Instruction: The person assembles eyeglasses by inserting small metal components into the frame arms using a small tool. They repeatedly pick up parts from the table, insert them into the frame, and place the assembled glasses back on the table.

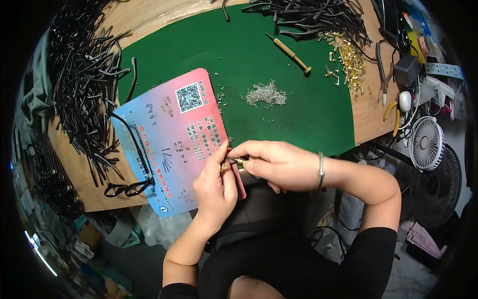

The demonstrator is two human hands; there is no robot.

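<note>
My left hand (216, 187) is closed in a pinch over the right edge of a pink-and-blue printed pad (149, 134). A small gold-coloured metal part (223, 168) shows at its fingers; its exact kind is too small to tell. My right hand (271, 162), with a bracelet at the wrist, meets the left fingertips and grips a short brass-coloured rod-shaped tool (241, 161), mostly hidden by the fingers. On the pad's left edge rests a black glasses frame (130, 188) with one temple unfolded. Tiny screws and thin metal bits (167, 159) lie in small groups on the pad.
A green mat (308, 119) covers the table, with a heap of tiny silver screws (266, 94) and a brass screwdriver (289, 54). Black temples (87, 94) pile up at left, more (318, 17) at the back. Gold hinges (351, 65), pliers (392, 117) and a white fan (426, 143) sit right.
</note>
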